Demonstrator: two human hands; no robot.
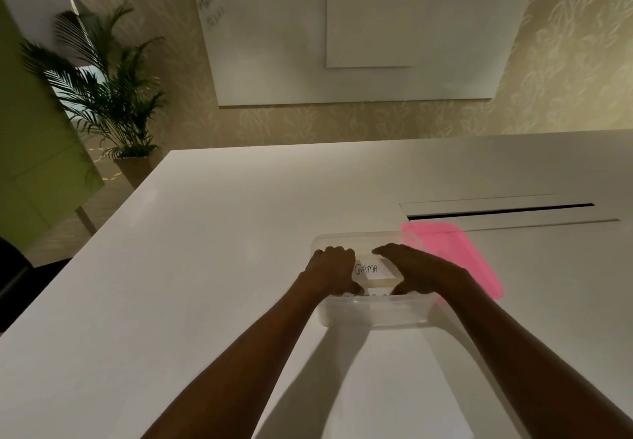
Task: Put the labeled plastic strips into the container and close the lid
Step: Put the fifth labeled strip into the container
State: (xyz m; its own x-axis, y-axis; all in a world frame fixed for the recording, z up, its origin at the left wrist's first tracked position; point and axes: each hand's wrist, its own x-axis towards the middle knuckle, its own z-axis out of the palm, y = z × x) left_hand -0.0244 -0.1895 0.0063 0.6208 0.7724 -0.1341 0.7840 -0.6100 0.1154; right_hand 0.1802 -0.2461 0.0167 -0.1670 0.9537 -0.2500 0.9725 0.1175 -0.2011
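Observation:
A clear plastic container [373, 312] stands on the white table, lid off. Both my hands are inside it. My left hand [330, 269] and my right hand [416, 269] hold the two ends of a pale plastic strip [373, 272] with a white label reading "GAMA". Another labeled strip shows faintly below it, near the front wall. The pink lid [459, 257] lies flat on the table just right of the container, partly hidden behind my right hand.
The white table [222, 250] stretches far to the left and back. A long cable slot [500, 211] is set into the table behind the lid. A potted palm [106, 96] stands on the floor past the table's left corner.

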